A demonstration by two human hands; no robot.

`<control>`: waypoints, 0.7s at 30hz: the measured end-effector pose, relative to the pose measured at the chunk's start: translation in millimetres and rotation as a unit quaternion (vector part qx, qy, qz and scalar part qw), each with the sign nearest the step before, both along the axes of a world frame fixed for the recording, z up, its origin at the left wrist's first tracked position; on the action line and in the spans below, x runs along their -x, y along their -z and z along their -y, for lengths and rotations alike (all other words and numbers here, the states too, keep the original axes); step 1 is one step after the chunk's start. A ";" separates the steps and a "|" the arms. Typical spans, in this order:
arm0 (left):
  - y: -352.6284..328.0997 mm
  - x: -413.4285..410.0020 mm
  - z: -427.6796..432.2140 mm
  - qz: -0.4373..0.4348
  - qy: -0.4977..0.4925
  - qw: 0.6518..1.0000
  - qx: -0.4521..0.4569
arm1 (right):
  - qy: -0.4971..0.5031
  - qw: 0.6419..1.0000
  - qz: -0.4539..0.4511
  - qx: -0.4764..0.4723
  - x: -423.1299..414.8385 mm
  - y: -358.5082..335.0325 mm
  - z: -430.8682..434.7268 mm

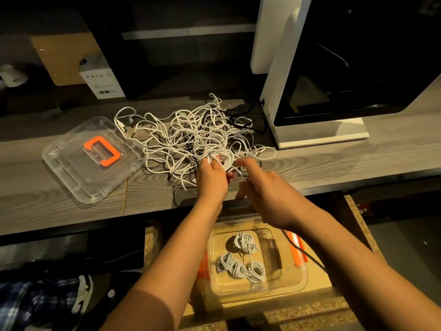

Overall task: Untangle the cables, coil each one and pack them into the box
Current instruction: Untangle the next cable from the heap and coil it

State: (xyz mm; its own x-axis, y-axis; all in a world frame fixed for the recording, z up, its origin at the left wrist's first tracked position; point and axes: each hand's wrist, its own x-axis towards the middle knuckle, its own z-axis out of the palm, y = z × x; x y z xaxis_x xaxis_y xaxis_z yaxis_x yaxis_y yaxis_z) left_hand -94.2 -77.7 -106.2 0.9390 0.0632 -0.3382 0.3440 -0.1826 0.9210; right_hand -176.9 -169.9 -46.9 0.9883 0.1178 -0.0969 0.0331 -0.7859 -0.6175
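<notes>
A big tangle of white cables point(191, 137) with a few black ones lies on the grey wooden shelf point(334, 161). At its near edge, my left hand point(211, 177) grips a small white coil point(223, 158) wound around its fingers. Just right of it, my right hand point(262, 187) pinches a strand of the same cable, blurred by motion. Below the shelf, between my forearms, a clear plastic box point(296, 285) with orange clips holds three coiled white cables point(241, 261).
The box's clear lid point(71, 173) with an orange handle lies on the shelf left of the tangle. A white-framed machine point(310, 115) stands right of the tangle. A small white carton point(102, 77) and cardboard sit at the back left.
</notes>
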 end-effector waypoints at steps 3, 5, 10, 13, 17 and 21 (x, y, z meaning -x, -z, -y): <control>-3.6 0.4 0.4 -0.078 -0.001 0.997 0.023 | -0.001 0.986 -0.060 -0.154 -4.2 -7.0 4.7; -7.3 -0.9 -0.7 -0.207 -0.011 0.965 0.161 | 0.016 0.958 -0.100 -0.270 -2.7 -5.7 11.4; -9.8 -10.3 -1.3 -0.287 -0.098 0.902 0.307 | -0.031 0.968 -0.116 -0.221 6.2 1.4 13.0; -12.2 -0.2 3.0 -0.233 -0.050 0.941 0.239 | -0.034 0.979 -0.072 -0.189 5.8 0.3 11.8; 2.1 7.5 0.8 -0.054 0.100 0.991 -0.069 | -0.032 0.974 -0.069 -0.216 4.6 -11.6 18.8; -5.4 26.7 -1.6 0.028 0.265 0.951 -0.154 | 0.068 0.960 0.015 -0.272 -5.9 -14.2 27.8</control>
